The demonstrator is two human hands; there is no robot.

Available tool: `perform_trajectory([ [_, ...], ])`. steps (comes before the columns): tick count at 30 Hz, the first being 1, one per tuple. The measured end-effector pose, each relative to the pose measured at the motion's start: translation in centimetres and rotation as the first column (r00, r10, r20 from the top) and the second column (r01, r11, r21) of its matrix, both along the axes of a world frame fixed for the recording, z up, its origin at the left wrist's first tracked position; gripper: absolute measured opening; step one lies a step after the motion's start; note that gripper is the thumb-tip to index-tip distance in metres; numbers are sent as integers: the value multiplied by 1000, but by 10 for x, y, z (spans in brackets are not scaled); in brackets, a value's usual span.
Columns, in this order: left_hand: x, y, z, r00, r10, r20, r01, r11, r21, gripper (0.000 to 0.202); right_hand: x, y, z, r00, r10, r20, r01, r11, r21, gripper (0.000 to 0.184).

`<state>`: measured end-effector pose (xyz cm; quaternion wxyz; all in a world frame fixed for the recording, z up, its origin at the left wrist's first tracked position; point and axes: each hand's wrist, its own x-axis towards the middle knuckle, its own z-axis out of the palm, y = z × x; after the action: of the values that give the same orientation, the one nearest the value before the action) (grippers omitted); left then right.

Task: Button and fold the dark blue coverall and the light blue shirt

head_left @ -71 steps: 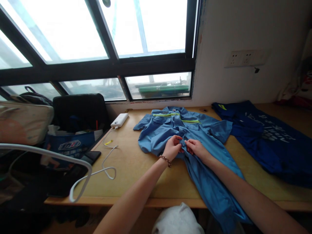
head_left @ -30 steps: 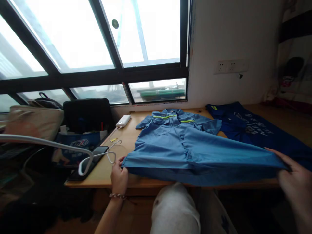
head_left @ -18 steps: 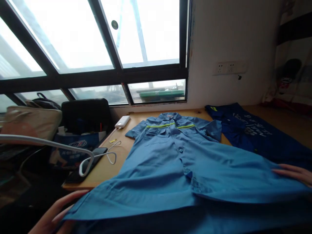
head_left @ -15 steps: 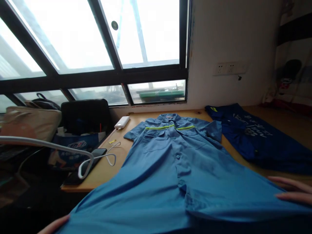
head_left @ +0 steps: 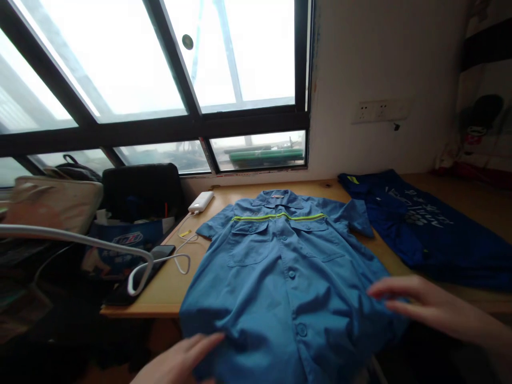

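A blue short-sleeved work shirt (head_left: 276, 266) lies front up, its collar towards the window and its lower part over the near table edge. It has buttons, two chest pockets and a yellow-green stripe across the chest. At its lower left side, my left hand (head_left: 180, 360) holds the cloth, with part of the hand below the picture edge. My right hand (head_left: 424, 304), smeared by motion, is closed on the lower right side of the shirt. The cloth hides the tips of some fingers.
A dark blue printed garment (head_left: 436, 229) lies right on the wooden table (head_left: 160, 290). Left of the shirt are a white power bank (head_left: 201, 201), a white cable (head_left: 182, 258) and a dark phone (head_left: 162, 252). A black chair (head_left: 140, 189) and bags stand at left, below the window.
Both hands have moved inward, towards each other. The shirt's lower part, earlier stretched wide, is now narrower and slacker, with more folds. The collar and chest lie flatter and wider.
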<state>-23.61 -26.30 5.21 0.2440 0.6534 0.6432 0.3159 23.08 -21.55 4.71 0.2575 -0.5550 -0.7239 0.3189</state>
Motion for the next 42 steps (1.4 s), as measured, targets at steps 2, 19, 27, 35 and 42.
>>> perform_trajectory([
  [2,27,53,4,966,-158,-205,164,986,14,34,-42,63,12,996,23,-86,-18,998,58,40],
  [19,-29,337,-62,787,398,-471,-490,867,-86,66,-58,289,-63,812,-448,375,278,860,427,35],
  [27,-37,343,-71,725,480,-494,-556,831,-8,50,-24,284,-54,307,-927,217,735,375,565,40],
  [35,-53,336,-65,628,624,-465,-648,750,132,36,23,298,-62,139,-944,299,906,243,347,52],
  [42,36,320,-32,736,439,-515,-156,850,503,44,20,291,-59,387,-883,266,744,470,475,28],
])
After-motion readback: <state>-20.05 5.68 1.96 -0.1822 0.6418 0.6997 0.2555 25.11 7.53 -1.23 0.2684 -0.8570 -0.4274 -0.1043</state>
